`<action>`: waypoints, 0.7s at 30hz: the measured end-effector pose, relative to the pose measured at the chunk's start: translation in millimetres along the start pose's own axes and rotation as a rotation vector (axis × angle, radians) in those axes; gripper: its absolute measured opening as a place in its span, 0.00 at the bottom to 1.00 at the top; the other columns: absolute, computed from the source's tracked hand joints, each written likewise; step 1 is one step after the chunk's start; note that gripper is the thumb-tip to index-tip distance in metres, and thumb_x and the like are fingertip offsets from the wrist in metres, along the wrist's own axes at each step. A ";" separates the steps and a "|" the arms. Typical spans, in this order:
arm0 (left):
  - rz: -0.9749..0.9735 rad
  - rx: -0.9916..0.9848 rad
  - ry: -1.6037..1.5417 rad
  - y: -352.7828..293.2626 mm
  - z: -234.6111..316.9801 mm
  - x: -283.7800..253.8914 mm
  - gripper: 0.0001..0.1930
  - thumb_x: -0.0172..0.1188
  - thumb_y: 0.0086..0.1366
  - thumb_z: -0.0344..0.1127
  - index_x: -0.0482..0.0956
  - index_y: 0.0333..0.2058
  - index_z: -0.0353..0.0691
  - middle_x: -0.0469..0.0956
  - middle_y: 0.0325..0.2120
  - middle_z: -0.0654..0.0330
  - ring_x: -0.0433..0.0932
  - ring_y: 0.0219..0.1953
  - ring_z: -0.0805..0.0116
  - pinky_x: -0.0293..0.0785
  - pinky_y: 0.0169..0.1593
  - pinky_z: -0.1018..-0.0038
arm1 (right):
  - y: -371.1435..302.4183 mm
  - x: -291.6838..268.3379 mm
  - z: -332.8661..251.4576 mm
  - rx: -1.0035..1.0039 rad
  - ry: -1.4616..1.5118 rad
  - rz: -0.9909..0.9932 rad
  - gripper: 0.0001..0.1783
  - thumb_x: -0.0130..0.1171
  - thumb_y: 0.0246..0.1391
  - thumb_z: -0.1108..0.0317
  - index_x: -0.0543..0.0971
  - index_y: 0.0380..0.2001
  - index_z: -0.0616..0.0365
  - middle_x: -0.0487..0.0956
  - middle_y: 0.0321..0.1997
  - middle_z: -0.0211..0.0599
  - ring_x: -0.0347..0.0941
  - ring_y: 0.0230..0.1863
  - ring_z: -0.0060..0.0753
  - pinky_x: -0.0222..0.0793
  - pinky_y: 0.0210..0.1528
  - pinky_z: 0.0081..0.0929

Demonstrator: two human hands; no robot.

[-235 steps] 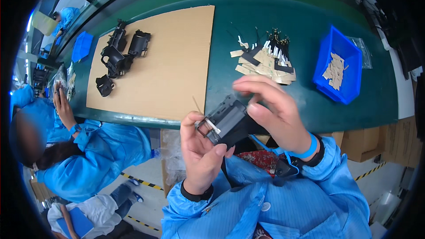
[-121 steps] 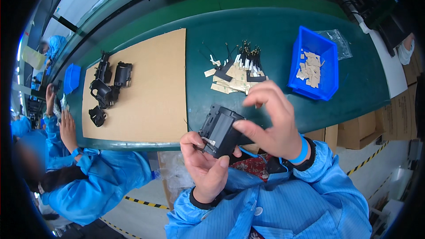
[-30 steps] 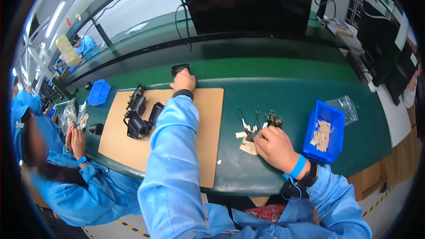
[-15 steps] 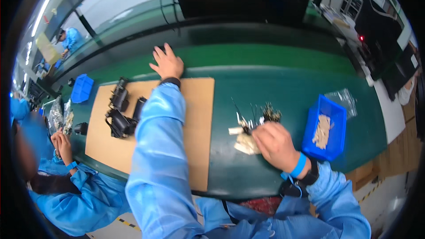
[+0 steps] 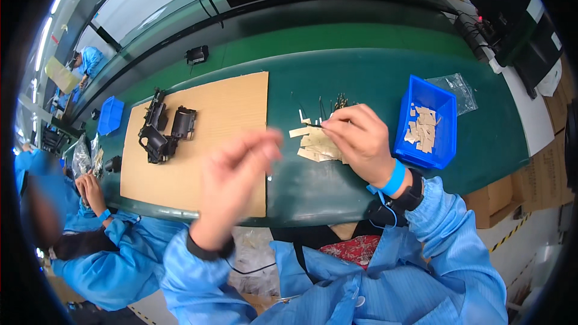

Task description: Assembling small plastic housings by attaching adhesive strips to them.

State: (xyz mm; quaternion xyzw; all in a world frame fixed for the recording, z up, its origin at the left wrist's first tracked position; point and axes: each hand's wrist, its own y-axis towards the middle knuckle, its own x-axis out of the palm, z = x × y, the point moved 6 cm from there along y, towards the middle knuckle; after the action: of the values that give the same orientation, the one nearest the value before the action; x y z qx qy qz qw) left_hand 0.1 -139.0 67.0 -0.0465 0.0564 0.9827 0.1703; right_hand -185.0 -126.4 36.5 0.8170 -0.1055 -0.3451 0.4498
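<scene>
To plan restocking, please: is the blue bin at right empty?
Not empty: the blue bin holds tan pieces; blue interior shows around them.

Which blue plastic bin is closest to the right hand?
The blue plastic bin holding flat tan pieces, right of the right hand; the other blue bin sits far left, beyond the tan cardboard sheet.

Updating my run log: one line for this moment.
left hand: blurred, grip unclear | right hand: pinching dark piece | tan pieces: on green table
</scene>
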 end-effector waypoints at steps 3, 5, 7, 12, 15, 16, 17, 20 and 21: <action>-0.006 -0.139 -0.143 -47.4 -23.9 30.2 0.13 0.53 0.61 0.31 0.73 0.44 0.31 0.72 0.41 0.58 0.74 0.38 0.74 0.70 0.37 0.81 | -7.7 -6.5 -9.5 0.437 0.581 0.126 0.06 0.60 0.43 0.76 0.80 0.29 0.61 0.74 0.27 0.34 0.69 0.29 0.26 0.64 0.31 0.20; 0.056 -0.050 -0.146 -59.3 -32.1 50.4 0.14 0.51 0.62 0.31 0.72 0.45 0.30 0.73 0.42 0.56 0.73 0.39 0.73 0.70 0.37 0.79 | -19.1 0.3 -23.2 0.583 0.825 0.111 0.07 0.59 0.46 0.77 0.80 0.32 0.63 0.75 0.31 0.34 0.68 0.33 0.21 0.64 0.34 0.16; 0.099 0.029 -0.158 -56.3 -45.4 61.9 0.15 0.49 0.63 0.32 0.70 0.46 0.30 0.73 0.43 0.54 0.73 0.39 0.72 0.71 0.38 0.77 | -30.2 6.2 -30.5 0.658 0.967 0.174 0.07 0.58 0.47 0.78 0.79 0.33 0.65 0.75 0.32 0.35 0.69 0.34 0.22 0.64 0.35 0.16; 0.275 0.069 -0.433 -34.4 -53.9 68.5 0.13 0.52 0.62 0.31 0.73 0.42 0.29 0.74 0.39 0.57 0.72 0.38 0.75 0.69 0.41 0.79 | -41.2 8.9 -31.4 0.730 1.016 0.244 0.08 0.58 0.47 0.79 0.78 0.34 0.66 0.75 0.33 0.36 0.70 0.34 0.23 0.65 0.35 0.17; 0.374 0.015 -0.550 -33.6 -60.3 65.9 0.10 0.56 0.60 0.31 0.77 0.36 0.29 0.77 0.28 0.61 0.73 0.31 0.78 0.69 0.37 0.83 | -42.3 15.4 -29.4 0.755 0.936 0.176 0.07 0.58 0.46 0.79 0.78 0.31 0.67 0.75 0.31 0.36 0.70 0.33 0.23 0.65 0.35 0.17; 0.350 -0.016 -0.537 -34.4 -66.0 67.2 0.10 0.56 0.60 0.31 0.77 0.35 0.30 0.78 0.28 0.60 0.73 0.30 0.78 0.69 0.36 0.82 | -41.3 15.3 -29.6 0.709 0.795 0.121 0.06 0.58 0.45 0.79 0.78 0.30 0.67 0.76 0.30 0.35 0.70 0.33 0.23 0.66 0.35 0.18; 0.352 -0.032 -0.503 -36.1 -69.0 59.8 0.09 0.56 0.60 0.31 0.78 0.35 0.30 0.78 0.27 0.60 0.74 0.29 0.78 0.70 0.35 0.82 | -36.1 8.5 -33.1 0.677 0.640 0.075 0.05 0.59 0.43 0.79 0.78 0.27 0.66 0.76 0.27 0.36 0.71 0.32 0.26 0.65 0.34 0.20; 0.264 -0.097 -0.541 -33.8 -73.1 68.0 0.09 0.55 0.60 0.32 0.78 0.34 0.30 0.78 0.26 0.59 0.74 0.28 0.77 0.70 0.33 0.82 | -22.7 -12.5 -36.9 0.355 0.284 0.094 0.05 0.60 0.39 0.79 0.78 0.25 0.63 0.73 0.24 0.36 0.69 0.27 0.32 0.63 0.28 0.25; 0.216 -0.132 -0.580 -33.9 -73.5 69.2 0.10 0.55 0.60 0.32 0.77 0.34 0.30 0.78 0.26 0.59 0.74 0.27 0.77 0.70 0.33 0.82 | -15.3 -16.0 -37.5 0.282 0.190 0.061 0.06 0.59 0.39 0.81 0.77 0.26 0.63 0.73 0.24 0.37 0.69 0.27 0.32 0.63 0.28 0.25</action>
State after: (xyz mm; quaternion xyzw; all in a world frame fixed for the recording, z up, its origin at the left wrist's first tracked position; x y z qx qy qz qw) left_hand -47.9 -93.7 -16.6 0.2309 -0.0537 0.9689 0.0705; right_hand -174.3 -85.1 45.0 0.8973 -0.1345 -0.2345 0.3491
